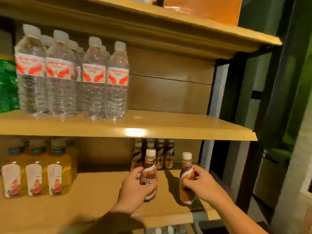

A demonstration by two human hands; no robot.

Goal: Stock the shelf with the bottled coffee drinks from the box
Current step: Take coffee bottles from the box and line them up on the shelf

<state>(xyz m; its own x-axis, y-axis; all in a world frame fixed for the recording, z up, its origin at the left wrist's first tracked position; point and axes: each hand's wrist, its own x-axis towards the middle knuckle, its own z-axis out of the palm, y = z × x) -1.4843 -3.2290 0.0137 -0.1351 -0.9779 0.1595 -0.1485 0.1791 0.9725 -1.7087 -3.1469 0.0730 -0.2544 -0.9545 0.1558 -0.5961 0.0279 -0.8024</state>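
As left hand (133, 189) holds one coffee bottle (150, 171), right hand (202, 184) holds another bottle (185, 169)

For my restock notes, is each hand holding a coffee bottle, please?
Yes, the left hand grips one coffee bottle and the right hand grips a second coffee bottle.

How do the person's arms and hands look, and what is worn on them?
The left hand is ungloved and comes out of a dark long sleeve ending at the wrist. The right hand is ungloved too, and its forearm shows no sleeve. No rings or watch are visible.
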